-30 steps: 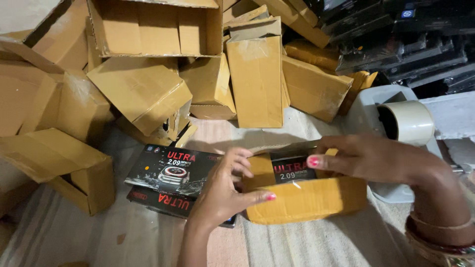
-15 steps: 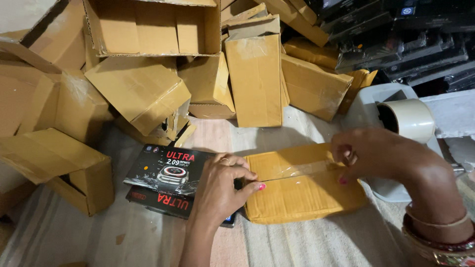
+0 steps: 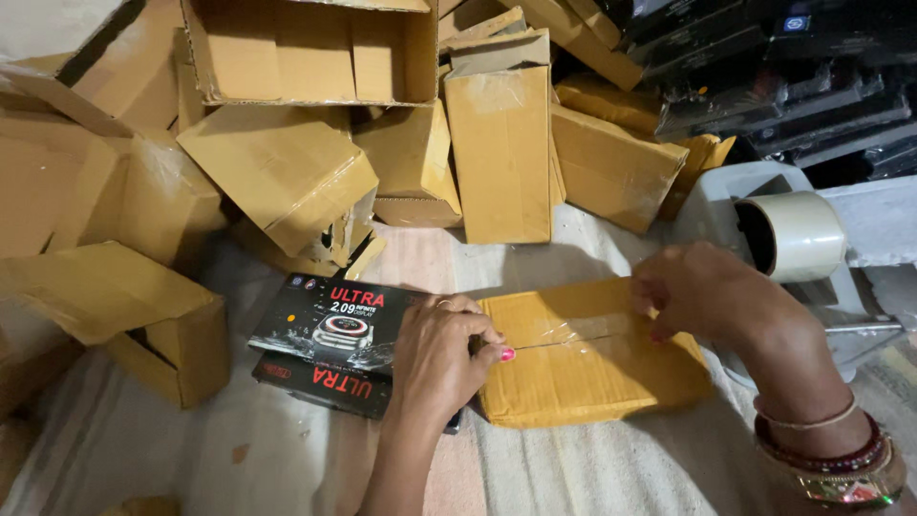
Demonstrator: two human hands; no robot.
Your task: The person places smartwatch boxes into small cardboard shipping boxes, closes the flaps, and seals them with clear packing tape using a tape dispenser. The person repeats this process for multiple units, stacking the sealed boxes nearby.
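Observation:
A flat yellow cardboard box lies on the striped cloth in front of me, with clear tape across its top seam. My left hand presses down on the box's left end, fingers curled onto the flap. My right hand rests on its right end, fingers bent over the seam and pinching the tape there. Two black product boxes with red lettering and a watch picture are stacked just left of my left hand.
A roll of clear tape sits on a white stand at the right. Several brown cardboard boxes are piled across the back and left, one open. Dark flat boxes are stacked at the top right.
A black product box visible in the yellow box a second ago is now covered. The flaps are shut and both hands have moved onto the two ends of the seam.

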